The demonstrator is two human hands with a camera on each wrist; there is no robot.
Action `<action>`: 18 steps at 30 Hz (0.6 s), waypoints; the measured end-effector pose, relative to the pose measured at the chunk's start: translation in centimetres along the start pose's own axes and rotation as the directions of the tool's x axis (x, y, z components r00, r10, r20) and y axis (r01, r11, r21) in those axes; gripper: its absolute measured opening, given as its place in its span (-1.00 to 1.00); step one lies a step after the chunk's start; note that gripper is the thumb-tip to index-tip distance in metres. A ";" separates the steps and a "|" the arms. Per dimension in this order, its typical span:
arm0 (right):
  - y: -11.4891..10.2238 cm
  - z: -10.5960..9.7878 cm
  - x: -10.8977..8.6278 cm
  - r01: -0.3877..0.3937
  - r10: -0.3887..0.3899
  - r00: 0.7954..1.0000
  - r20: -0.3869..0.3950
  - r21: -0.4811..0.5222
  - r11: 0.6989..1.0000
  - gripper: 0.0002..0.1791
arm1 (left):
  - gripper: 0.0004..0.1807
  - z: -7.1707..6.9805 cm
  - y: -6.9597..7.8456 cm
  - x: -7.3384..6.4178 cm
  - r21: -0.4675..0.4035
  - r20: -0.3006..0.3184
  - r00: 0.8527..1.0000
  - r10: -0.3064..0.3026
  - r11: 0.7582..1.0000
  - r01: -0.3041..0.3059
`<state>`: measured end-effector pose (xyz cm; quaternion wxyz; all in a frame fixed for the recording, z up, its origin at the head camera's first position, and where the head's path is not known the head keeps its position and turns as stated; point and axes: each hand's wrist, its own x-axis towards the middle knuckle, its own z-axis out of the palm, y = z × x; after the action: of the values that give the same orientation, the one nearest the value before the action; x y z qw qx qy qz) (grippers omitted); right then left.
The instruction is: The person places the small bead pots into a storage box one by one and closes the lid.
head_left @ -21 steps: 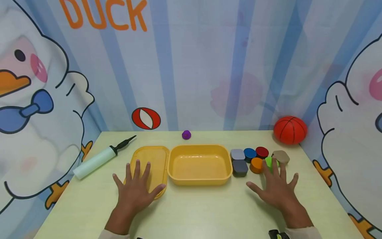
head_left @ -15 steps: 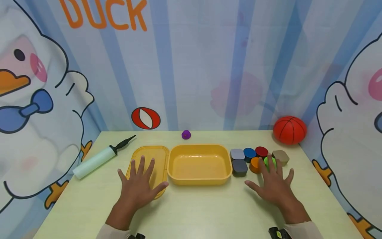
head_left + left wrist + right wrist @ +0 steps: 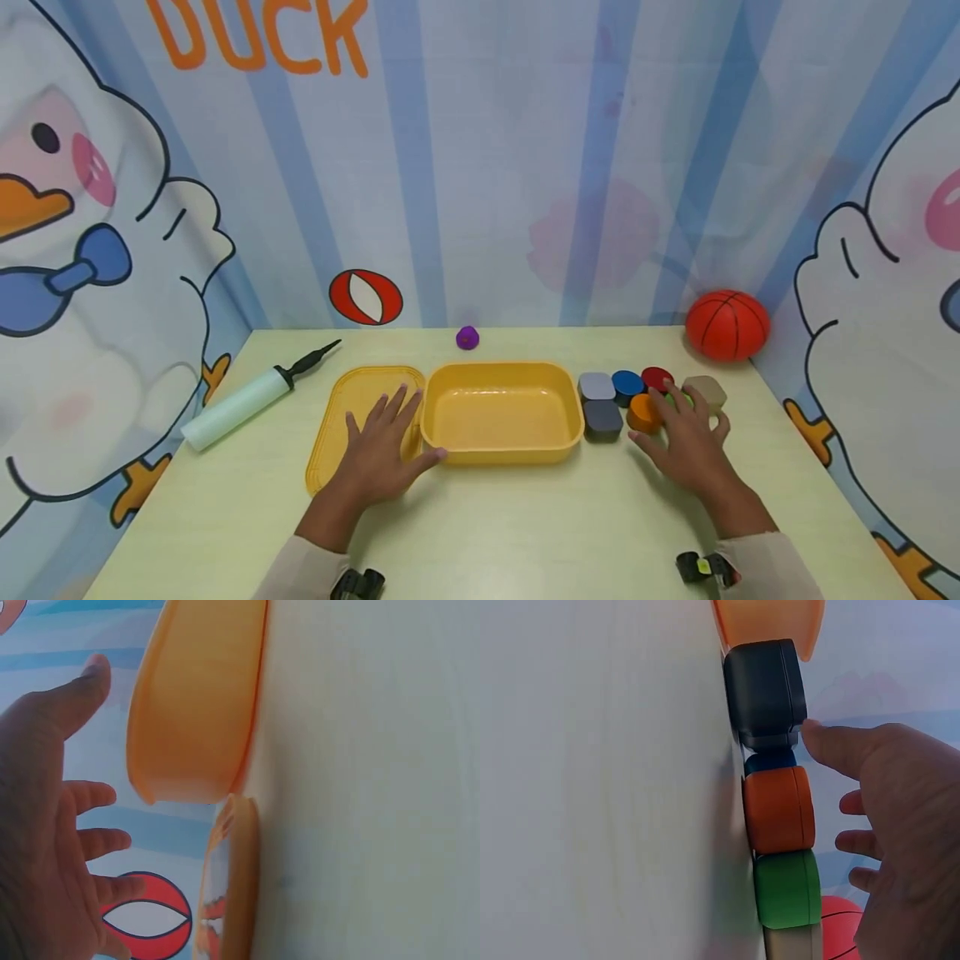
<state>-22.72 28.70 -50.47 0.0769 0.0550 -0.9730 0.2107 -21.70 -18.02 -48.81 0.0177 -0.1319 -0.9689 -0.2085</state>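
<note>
My left hand point(image 3: 384, 454) hovers with spread fingers over the yellow lid point(image 3: 330, 437), its thumb at the left front corner of the yellow box point(image 3: 502, 457). In the left wrist view, a gap shows between that hand point(image 3: 37, 825) and the box point(image 3: 195, 697). The right hand point(image 3: 693, 450), fingers slightly bent, hangs over the small lidded containers. Its fingers partly cover the green round container point(image 3: 786, 891), and its thumb is near the orange round one point(image 3: 643, 414). Neither hand holds anything. The right wrist view has the right thumb beside the dark grey square container point(image 3: 765, 686).
Further containers stand close together: light grey point(image 3: 597, 387), blue point(image 3: 627, 385), red point(image 3: 657, 379) and tan point(image 3: 707, 392). A red basketball point(image 3: 727, 325) sits at the back right, a small purple object point(image 3: 467, 337) at the back edge. A pale green hand pump point(image 3: 240, 412) lies left.
My left hand has moved right, from over the lid toward the box. The right hand's fingers have bent a little and shifted toward the containers. The objects have stayed put.
</note>
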 end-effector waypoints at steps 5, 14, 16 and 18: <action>0.6 0.2 0.3 0.036 -0.032 0.997 -0.073 0.053 0.998 -0.23 | 0.06 1.2 -0.6 -0.2 -0.056 -0.072 0.997 0.024 0.998 -0.028; 1.2 0.9 0.4 0.057 -0.033 0.986 -0.165 0.142 0.988 -0.39 | -0.06 2.4 -1.1 -0.3 -0.089 -0.179 0.980 0.091 0.990 -0.108; 1.3 1.0 0.4 0.059 -0.034 0.985 -0.167 0.147 0.987 -0.41 | -0.07 2.5 -1.1 -0.2 -0.088 -0.191 0.977 0.099 0.989 -0.117; 1.3 1.1 0.3 0.057 -0.032 0.986 -0.162 0.151 0.987 -0.43 | -0.09 2.6 -1.0 -0.3 -0.088 -0.199 0.975 0.102 0.989 -0.121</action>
<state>-23.34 29.40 -51.87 0.1546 0.0658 -0.9429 0.2876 -21.67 -17.90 -51.63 0.1169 -0.1658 -0.9421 -0.2670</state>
